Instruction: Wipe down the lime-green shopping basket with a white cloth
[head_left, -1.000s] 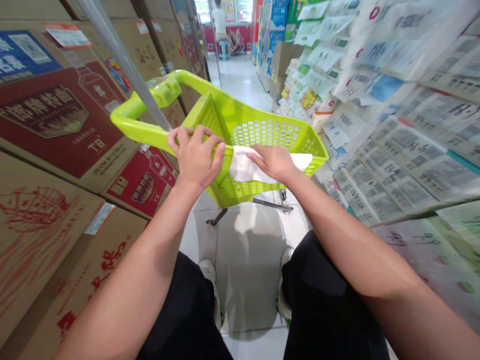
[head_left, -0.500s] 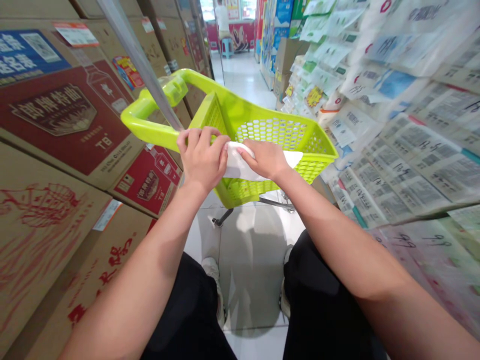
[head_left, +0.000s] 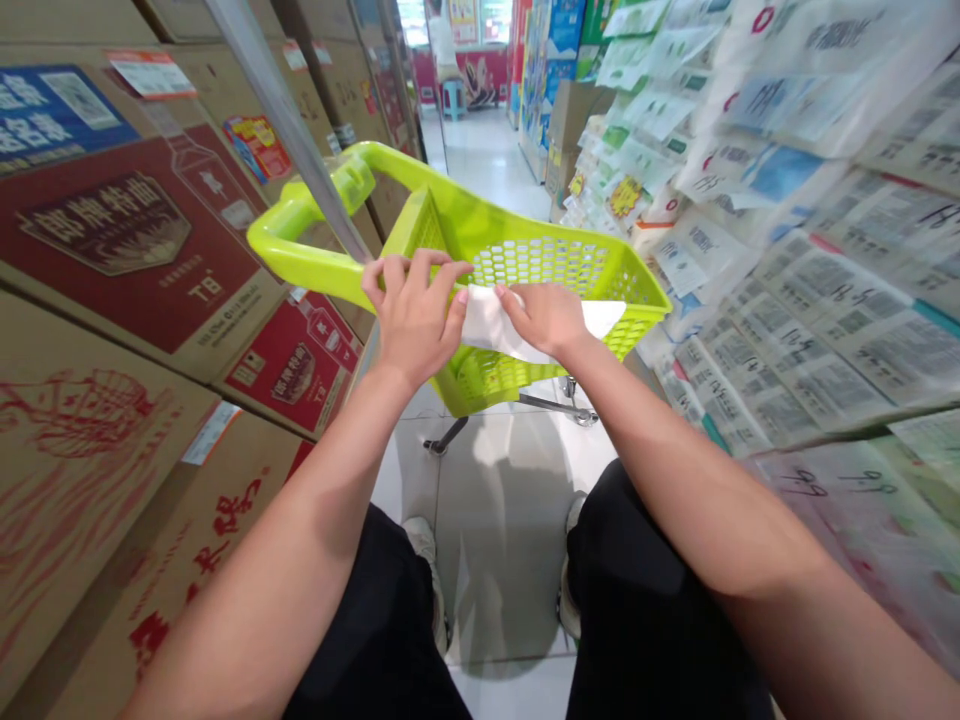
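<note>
Head view, landmark: lime-green perforated plastic shopping basket [head_left: 540, 265] on a wheeled frame
White cloth: flat white cloth [head_left: 495, 325] lies over the basket's near rim, its middle hidden under the right hand
Left hand: left hand [head_left: 412, 320] curls over the near rim beside the cloth; fingertips touch the cloth's edge, grip unclear
Right hand: right hand [head_left: 547, 318] presses flat on the cloth, fingers extended
Hard to read: blurred paper packs [head_left: 810, 290] right of the basket; brown cardboard cartons [head_left: 112, 330] to its left
</note>
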